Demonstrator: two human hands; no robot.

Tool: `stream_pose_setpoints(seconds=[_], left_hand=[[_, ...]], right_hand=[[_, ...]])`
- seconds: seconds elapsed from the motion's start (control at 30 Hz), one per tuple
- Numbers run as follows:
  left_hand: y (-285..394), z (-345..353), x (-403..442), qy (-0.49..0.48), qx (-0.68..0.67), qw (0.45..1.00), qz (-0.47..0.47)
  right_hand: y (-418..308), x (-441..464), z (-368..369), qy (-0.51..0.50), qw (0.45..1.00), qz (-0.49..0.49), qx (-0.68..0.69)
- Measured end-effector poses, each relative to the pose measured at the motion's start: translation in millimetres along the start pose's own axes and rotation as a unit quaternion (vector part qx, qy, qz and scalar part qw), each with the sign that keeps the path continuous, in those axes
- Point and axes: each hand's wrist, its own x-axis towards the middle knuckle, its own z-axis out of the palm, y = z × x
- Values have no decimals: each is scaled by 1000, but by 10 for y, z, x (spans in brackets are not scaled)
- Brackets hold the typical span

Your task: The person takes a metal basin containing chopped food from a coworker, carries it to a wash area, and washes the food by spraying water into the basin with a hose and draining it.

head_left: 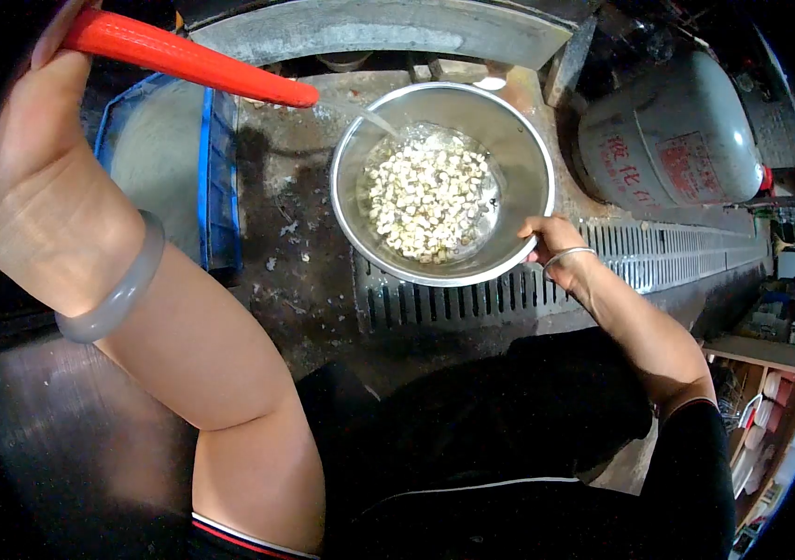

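A red hose slants across the upper left, gripped at its upper end by my left hand, whose fingers are partly cut off by the view's edge. Water runs from its tip into a round stainless steel pot. Small pale chopped pieces, of a kind I cannot make out, lie in water at the bottom of the pot. My right hand grips the pot's near right rim, thumb on the edge and the other fingers mostly hidden below it.
Under and right of the pot runs a slotted metal drain grate. A grey gas cylinder stands at the upper right. On the left is a blue crate on the wet, littered floor. Shelves hold items at the far right.
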Motion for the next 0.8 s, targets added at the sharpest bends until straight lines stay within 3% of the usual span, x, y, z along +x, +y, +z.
stream_pose_setpoints(seconds=[0.8], left_hand=[[22,25,34,-14,-1,1000,-15]], right_hand=[[-10,36,-43,17,1000,-9,-2]])
